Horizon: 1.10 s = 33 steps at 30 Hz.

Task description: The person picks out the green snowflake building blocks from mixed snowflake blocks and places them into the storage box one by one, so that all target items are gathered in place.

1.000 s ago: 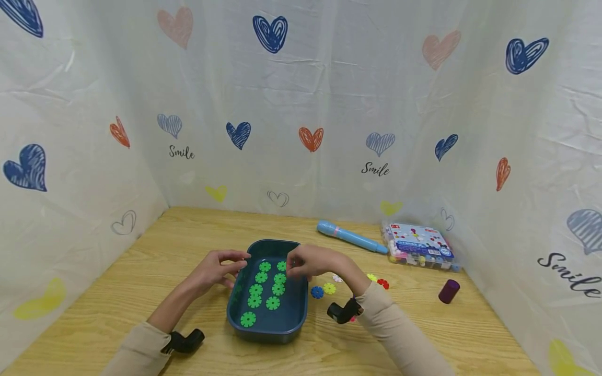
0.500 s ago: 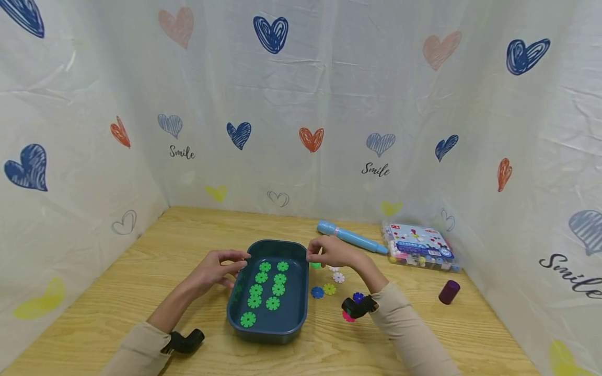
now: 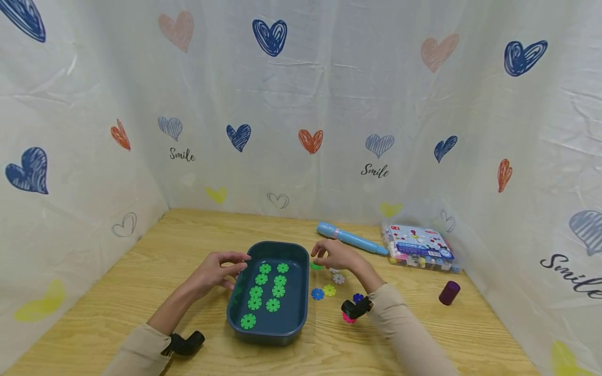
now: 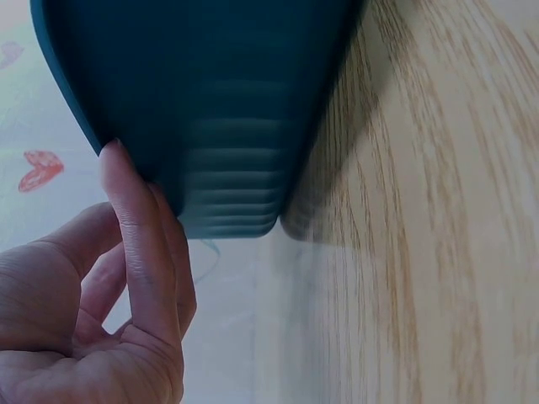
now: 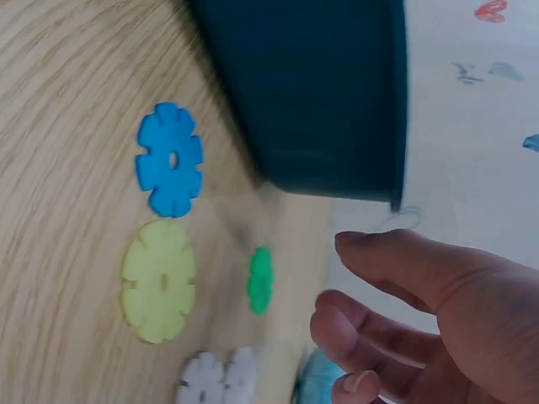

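A dark blue rectangular tray (image 3: 293, 313) stands on the table with several green snowflake-shaped building discs (image 3: 254, 303) in two rough rows inside. My left hand (image 3: 217, 272) touches the tray's left rim; in the left wrist view its fingertips (image 4: 118, 160) lie against the outer wall. My right hand (image 3: 336, 256) hovers just beyond the tray's right edge with thumb and fingers apart and nothing between them. Under it lies another green disc (image 5: 260, 280). Close by on the table are a blue disc (image 5: 171, 160), a yellow disc (image 5: 160, 282) and white discs (image 5: 202, 380).
A pink disc (image 3: 349, 318) and a dark blue disc (image 3: 358, 297) lie near the right wrist camera. Behind are a light blue marker-shaped tube (image 3: 352, 238) and a clear plastic box (image 3: 419, 248) of small parts. A purple cylinder (image 3: 449, 293) stands at the right.
My right hand has left the tray's inside and moved right, over its right rim, to hover above the green disc on the table. The left hand stays at the left rim.
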{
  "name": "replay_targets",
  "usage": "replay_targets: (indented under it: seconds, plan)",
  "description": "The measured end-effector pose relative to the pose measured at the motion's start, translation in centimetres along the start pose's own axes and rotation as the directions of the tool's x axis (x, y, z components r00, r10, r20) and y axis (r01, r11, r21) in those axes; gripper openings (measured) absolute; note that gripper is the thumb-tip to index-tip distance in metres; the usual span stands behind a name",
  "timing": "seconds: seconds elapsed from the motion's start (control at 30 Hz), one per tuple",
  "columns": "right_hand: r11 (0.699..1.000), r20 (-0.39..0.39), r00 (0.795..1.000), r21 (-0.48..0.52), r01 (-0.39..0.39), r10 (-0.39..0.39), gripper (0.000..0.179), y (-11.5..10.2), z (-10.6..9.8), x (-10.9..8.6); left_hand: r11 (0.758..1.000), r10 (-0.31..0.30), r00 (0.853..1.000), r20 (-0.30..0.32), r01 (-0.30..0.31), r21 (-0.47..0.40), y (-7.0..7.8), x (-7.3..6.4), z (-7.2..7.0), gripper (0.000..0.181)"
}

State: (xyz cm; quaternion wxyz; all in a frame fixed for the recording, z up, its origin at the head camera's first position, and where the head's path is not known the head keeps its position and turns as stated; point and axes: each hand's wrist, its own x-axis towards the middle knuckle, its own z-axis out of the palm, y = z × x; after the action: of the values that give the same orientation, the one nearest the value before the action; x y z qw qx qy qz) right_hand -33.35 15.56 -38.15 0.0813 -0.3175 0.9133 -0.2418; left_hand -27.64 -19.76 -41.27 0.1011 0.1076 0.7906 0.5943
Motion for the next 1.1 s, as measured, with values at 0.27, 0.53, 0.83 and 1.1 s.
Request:
replay_targets:
  seconds: [0.27, 0.53, 0.83, 1.1]
  plan:
    - [0.998, -0.072, 0.997, -0.057, -0.035, 0.031, 0.034, 1.7, 1.8, 1.1, 1.0, 0.003, 1.0, 0.007, -0.003, -0.006, 0.0, -0.1, 0.0, 0.046]
    - [0.994, -0.038, 0.997, -0.084, -0.074, 0.071, 0.028, 1.7, 2.5, 1.5, 1.0, 0.03, 0.999, 0.039, -0.03, -0.005, -0.1, -0.1, -0.1, 0.048]
    - [0.978, -0.085, 0.983, -0.115, -0.172, 0.163, 0.018, 1.3, 2.7, 1.6, 1.0, 0.014, 1.0, 0.024, -0.014, -0.009, 0.0, -0.2, 0.0, 0.047]
    - [0.969, -0.081, 0.966, 0.024, -0.246, 0.247, 0.023, 1.7, 2.7, 1.5, 1.0, 0.009, 1.0, 0.019, -0.009, -0.008, 0.1, -0.1, 0.0, 0.047]
